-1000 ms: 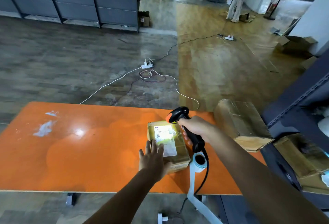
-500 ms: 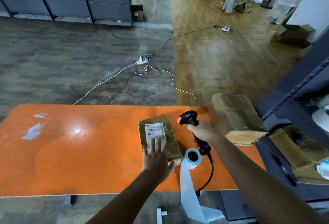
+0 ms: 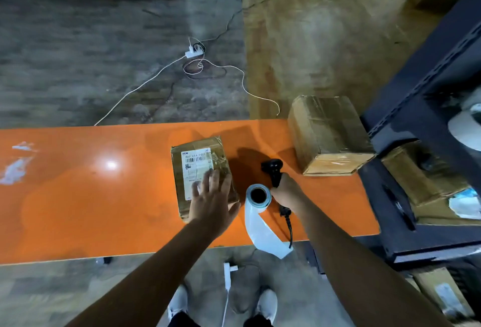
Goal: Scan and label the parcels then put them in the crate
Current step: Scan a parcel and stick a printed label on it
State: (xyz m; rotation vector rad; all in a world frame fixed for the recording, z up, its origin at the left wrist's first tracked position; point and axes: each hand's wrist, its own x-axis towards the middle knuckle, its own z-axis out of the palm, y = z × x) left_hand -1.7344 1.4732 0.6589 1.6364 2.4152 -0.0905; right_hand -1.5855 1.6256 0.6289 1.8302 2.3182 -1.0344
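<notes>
A small taped cardboard parcel (image 3: 197, 162) with a white barcode label lies on the orange table (image 3: 78, 191). My left hand (image 3: 212, 200) rests flat on its near end, fingers spread. My right hand (image 3: 286, 192) grips the handle of a black barcode scanner (image 3: 272, 168), held low at the table to the right of the parcel, its cable trailing off the front edge. A roll of white labels (image 3: 258, 195) stands between my hands, its strip hanging over the table's edge.
A bigger cardboard box (image 3: 328, 131) sits at the table's right end. A dark metal rack (image 3: 421, 123) with more boxes stands on the right. Cables and a power strip (image 3: 194, 53) lie on the floor beyond the table.
The scanner's light on the label has gone out. My right hand has lowered the scanner to the table right of the parcel. My left hand stays on the parcel.
</notes>
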